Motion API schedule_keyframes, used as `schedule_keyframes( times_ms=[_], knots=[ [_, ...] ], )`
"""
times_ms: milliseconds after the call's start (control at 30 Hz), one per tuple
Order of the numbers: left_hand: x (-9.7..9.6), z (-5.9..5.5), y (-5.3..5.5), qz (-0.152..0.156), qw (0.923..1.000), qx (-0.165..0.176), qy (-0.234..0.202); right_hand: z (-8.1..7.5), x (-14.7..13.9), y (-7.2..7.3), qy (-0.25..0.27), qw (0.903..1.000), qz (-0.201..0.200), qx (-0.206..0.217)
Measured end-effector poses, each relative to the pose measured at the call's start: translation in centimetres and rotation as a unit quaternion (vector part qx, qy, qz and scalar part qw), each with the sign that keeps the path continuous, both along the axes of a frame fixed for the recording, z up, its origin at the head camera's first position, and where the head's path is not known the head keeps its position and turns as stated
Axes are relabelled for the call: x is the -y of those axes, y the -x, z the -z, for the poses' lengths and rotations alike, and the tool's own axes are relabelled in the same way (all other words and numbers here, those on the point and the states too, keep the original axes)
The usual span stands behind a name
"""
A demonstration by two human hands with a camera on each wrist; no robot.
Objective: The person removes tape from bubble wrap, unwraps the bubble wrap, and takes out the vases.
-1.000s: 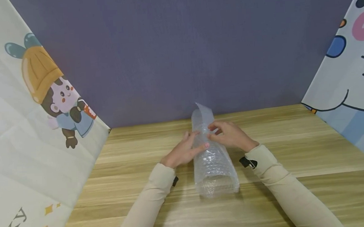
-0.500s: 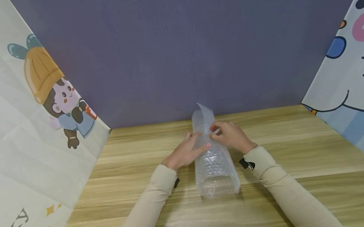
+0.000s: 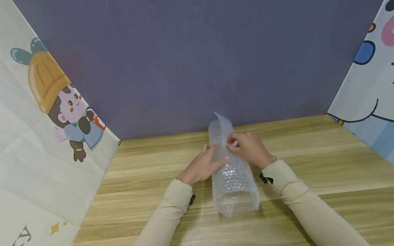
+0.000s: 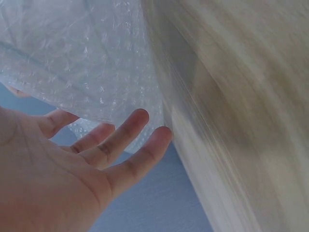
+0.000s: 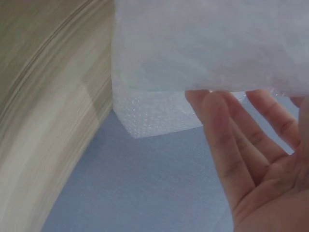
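A clear roll of bubble wrap [image 3: 233, 173] lies lengthwise on the wooden table, its hollow near end facing me. At the far end a loose corner of the sheet stands up. My left hand [image 3: 200, 165] rests on the roll's left side, thumb across the top; in the left wrist view its fingers [image 4: 133, 123] are extended alongside the bubbled sheet. From the right, my right hand [image 3: 250, 146] pinches the sheet's loose edge between bent thumb and index finger. In the right wrist view the sheet [image 5: 203, 48] hides some fingertips of this hand [image 5: 260, 159].
The wooden table [image 3: 319, 161] meets a dark purple-grey backdrop [image 3: 194, 63] just beyond the roll's far end. White printed cloths with cartoon figures flank it, one at the left [image 3: 24, 147] and one at the right [image 3: 382, 91].
Both hands and the roll keep nearly the same places, shifting very slightly right and down in view. The right thumb and index finger have drawn a little closer together.
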State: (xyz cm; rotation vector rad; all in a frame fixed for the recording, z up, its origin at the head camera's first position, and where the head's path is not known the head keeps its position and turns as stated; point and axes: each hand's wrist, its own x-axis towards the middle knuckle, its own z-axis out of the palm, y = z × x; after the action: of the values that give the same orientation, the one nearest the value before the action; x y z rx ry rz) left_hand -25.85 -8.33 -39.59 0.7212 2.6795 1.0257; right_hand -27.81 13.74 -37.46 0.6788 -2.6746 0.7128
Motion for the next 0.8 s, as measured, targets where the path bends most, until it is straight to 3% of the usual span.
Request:
schedule_keyframes(
  times_ms=[567,800],
  knots=[
    [-0.14,0.08,0.04,-0.006,0.9999,0.007,0.004,0.89,0.40,0.52,-0.053,0.9912,-0.006,-0.121],
    [-0.01,-0.04,-0.06,-0.007,0.9999,0.006,0.006,0.90,0.60,0.39,-0.058,0.9870,-0.016,-0.149]
  ],
)
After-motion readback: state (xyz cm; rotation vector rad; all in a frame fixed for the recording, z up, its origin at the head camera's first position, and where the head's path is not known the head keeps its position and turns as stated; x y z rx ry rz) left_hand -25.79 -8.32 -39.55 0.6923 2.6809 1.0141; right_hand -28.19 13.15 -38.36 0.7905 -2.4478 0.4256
